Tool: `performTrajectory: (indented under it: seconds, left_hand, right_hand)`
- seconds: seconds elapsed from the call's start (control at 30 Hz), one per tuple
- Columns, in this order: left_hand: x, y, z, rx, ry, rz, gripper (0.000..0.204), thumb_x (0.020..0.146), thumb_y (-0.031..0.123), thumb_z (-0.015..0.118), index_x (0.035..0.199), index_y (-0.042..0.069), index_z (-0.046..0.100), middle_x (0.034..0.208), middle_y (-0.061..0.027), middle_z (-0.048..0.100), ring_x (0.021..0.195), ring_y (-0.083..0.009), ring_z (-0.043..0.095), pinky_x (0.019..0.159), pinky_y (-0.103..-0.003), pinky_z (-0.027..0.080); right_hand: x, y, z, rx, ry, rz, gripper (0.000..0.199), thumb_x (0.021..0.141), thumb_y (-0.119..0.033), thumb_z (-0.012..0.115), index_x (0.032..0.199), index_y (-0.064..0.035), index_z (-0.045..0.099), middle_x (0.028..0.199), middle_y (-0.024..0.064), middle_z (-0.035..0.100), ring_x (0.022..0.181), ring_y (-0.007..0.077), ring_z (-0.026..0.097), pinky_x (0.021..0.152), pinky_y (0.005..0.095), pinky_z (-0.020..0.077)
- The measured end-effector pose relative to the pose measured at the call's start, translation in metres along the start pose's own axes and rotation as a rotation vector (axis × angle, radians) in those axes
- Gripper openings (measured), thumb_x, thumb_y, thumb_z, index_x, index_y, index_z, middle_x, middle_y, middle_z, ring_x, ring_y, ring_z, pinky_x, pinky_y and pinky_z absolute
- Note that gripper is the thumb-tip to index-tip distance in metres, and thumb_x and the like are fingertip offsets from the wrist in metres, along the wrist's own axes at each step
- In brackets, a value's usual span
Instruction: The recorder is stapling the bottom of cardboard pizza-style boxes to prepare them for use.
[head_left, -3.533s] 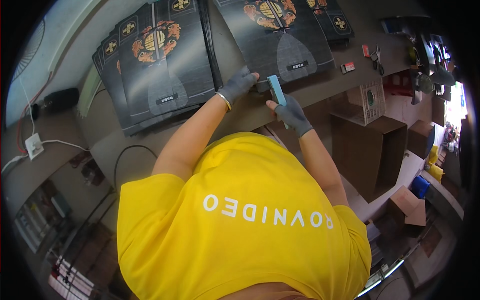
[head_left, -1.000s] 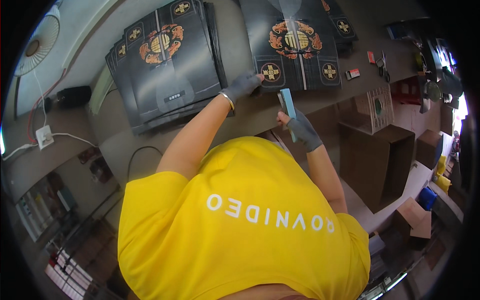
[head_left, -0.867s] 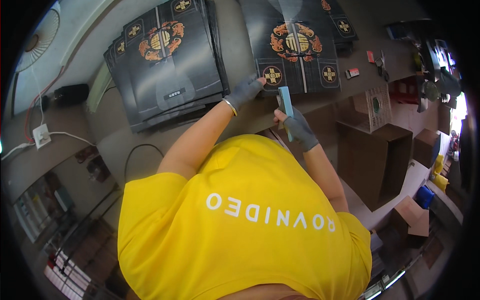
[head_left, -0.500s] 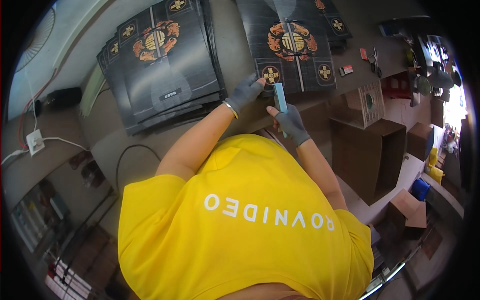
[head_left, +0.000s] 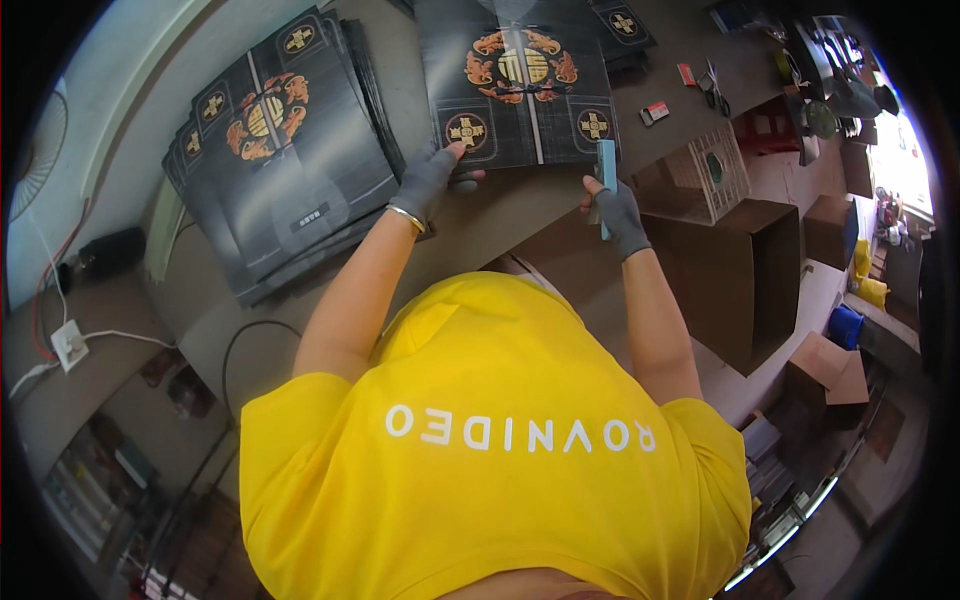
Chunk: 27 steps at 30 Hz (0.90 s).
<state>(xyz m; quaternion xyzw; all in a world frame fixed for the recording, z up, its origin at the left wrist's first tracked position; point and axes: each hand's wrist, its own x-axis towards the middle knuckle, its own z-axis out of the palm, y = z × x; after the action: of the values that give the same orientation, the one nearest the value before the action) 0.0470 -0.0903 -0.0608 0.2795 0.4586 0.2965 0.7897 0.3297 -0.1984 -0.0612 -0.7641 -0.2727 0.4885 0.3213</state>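
A black printed packaging panel (head_left: 560,130) with gold and orange designs lies on the table in front of me. My left hand (head_left: 428,182), in a grey fingerless glove, is closed at its near left corner, thumb on top and fingers at the edge below. My right hand (head_left: 622,215), gloved alike, holds a light-blue stapler (head_left: 606,165) upright, its top end by the panel's near right corner. Whether the stapler touches the panel I cannot tell. To the left, beside my left hand, lies a fanned stack of similar black panels (head_left: 290,170).
Scissors (head_left: 712,92) and a small red-and-white box (head_left: 654,113) lie on the table (head_left: 490,220) at the right. Beyond its right edge stand a slatted crate (head_left: 722,170) and an open cardboard box (head_left: 765,290). A white power socket with cords (head_left: 70,345) is at the far left.
My right hand has moved the stapler rightward, from near the panel's middle to its near right corner. My left hand stays at the left corner. The whole view has shifted slightly.
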Motion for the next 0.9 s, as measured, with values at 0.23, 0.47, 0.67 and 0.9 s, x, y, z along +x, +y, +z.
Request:
performTrajectory:
  seconds: [0.23, 0.47, 0.67, 0.9]
  left_hand:
    - [-0.003, 0.005, 0.004, 0.042, 0.004, 0.026, 0.034, 0.092, 0.018, 0.053, 0.122, 0.003, 0.048, 0.105, -0.0122, 0.064, 0.077, -0.0209, 0.067, 0.060, -0.028, 0.056]
    - [0.013, -0.045, 0.028, -0.379, 0.084, -0.161, 0.019, 0.086, 0.016, 0.066, 0.102, 0.008, 0.060, 0.087, -0.0039, 0.061, 0.075, -0.0158, 0.061, 0.063, -0.028, 0.053]
    - [0.035, -0.043, 0.055, -0.403, -0.044, -0.196, 0.026, 0.082, 0.015, 0.071, 0.104, 0.005, 0.060, 0.096, -0.0061, 0.064, 0.084, -0.0194, 0.063, 0.074, -0.035, 0.057]
    - [0.061, 0.120, -0.041, 0.822, 0.214, 0.338, 0.047, 0.073, 0.028, 0.072, 0.108, 0.000, 0.057, 0.093, -0.0059, 0.064, 0.084, -0.0153, 0.059, 0.077, -0.031, 0.048]
  right_hand:
    - [0.004, -0.004, -0.003, -0.072, 0.000, 0.074, 0.026, 0.084, -0.030, 0.066, 0.085, -0.0051, 0.059, 0.063, 0.0028, 0.057, 0.052, 0.0119, 0.055, 0.047, 0.0271, 0.0427]
    - [-0.007, 0.000, 0.023, -0.010, -0.009, 0.063, 0.031, 0.084, -0.034, 0.067, 0.080, -0.0049, 0.058, 0.061, 0.0039, 0.056, 0.050, 0.0122, 0.054, 0.044, 0.0269, 0.0425]
    - [-0.057, -0.010, 0.028, 0.043, -0.387, 0.064, 0.034, 0.081, -0.035, 0.069, 0.087, -0.0032, 0.059, 0.070, 0.0052, 0.060, 0.064, 0.0128, 0.058, 0.056, 0.0269, 0.0465]
    - [-0.075, 0.029, -0.050, 0.218, -0.630, 0.081, 0.030, 0.084, -0.027, 0.065, 0.100, -0.0027, 0.057, 0.080, 0.0050, 0.062, 0.073, 0.0140, 0.060, 0.064, 0.0268, 0.0458]
